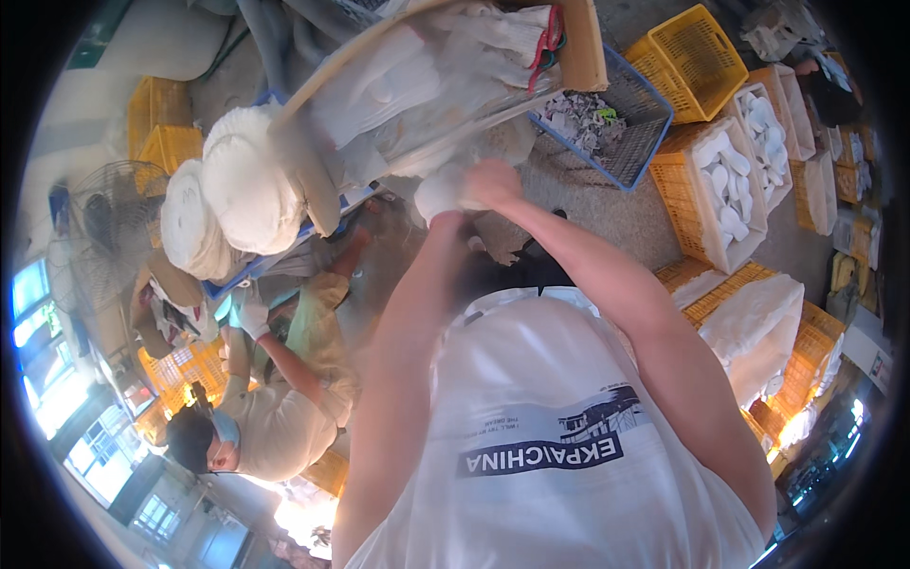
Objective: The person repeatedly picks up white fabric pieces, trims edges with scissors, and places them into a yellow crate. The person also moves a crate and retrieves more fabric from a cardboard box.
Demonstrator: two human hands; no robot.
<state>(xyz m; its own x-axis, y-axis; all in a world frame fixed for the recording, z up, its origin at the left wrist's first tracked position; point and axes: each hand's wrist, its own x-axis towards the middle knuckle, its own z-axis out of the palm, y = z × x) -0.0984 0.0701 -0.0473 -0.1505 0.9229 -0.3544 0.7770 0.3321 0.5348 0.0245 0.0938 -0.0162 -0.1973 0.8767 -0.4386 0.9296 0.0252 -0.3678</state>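
My left hand (438, 195) wears a white knit glove with a reddish edge at the wrist. It meets my bare right hand (493, 183) in front of my chest, just below a cardboard box (584, 45). The right hand's fingers are bent and closed against the gloved hand, seeming to grip the glove; blur hides the exact hold. How the left fingers lie inside the glove cannot be made out. In the box lie white work gloves (517, 40) with red cuffs, and clear plastic film.
Round white fabric stacks (254, 180) stand left of the box. At the lower left a co-worker (284, 417) in white gloves handles something. A blue crate (654, 142) of scraps, a yellow crate (697, 57) and lined crates of white shoe-sole-shaped pieces (728, 185) stand right.
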